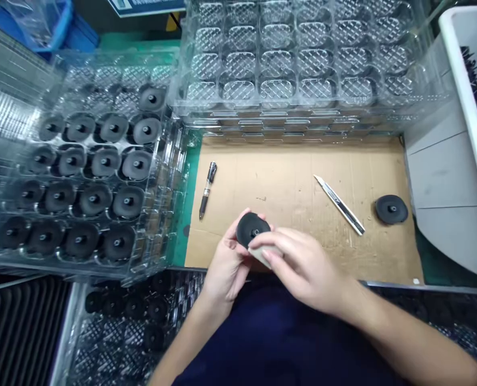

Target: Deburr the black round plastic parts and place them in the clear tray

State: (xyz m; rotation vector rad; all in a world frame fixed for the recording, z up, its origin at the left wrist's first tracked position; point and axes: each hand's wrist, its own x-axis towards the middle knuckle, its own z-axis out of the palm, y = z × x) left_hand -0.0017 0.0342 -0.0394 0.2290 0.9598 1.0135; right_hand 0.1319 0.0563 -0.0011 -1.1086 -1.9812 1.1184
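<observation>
Handling of a black disc above the near part of a cardboard sheet. The left hand grasps the disc around its rim; the right hand pinches a pale pad at its near edge. In the transparent tray, 17 seated discs fill 4 rows and begin another, suggesting well-advanced work. The held disc appears midway through handling; the status of 1 loose disc, at right, cannot be told.

Cardboard evenly lit; glare on clear trays; left side blurred; bottom dim.
</observation>
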